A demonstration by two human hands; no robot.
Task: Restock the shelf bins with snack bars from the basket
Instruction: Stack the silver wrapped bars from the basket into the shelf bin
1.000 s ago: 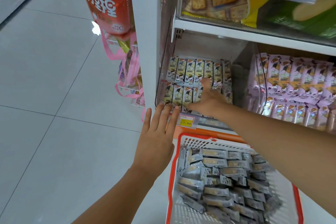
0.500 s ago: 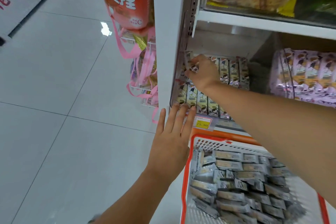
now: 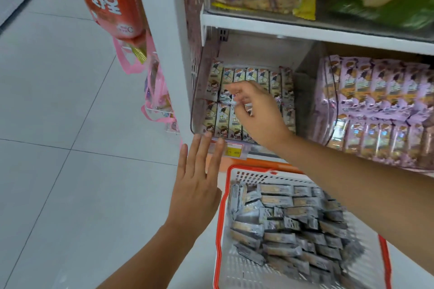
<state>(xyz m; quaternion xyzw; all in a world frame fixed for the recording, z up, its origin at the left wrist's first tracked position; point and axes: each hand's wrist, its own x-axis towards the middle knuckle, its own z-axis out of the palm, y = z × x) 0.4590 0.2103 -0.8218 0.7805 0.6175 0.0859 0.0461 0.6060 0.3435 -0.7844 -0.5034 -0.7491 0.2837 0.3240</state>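
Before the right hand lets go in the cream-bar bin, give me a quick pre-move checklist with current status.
1. Right hand inside the clear bin, over the cream bars: ok.
2. Bar pinched in its fingertips: cannot tell, blurred.
3. Left hand open, fingertips at the bin's front edge by the price tag: ok.
4. Free slot for another bar: cannot tell, rows look full and the hand covers part.
5. Basket stocked with grey-wrapped bars: ok.

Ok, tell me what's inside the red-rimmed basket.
The basket holds a loose heap of grey-wrapped snack bars. The right forearm covers its far right corner; lower layers are hidden.
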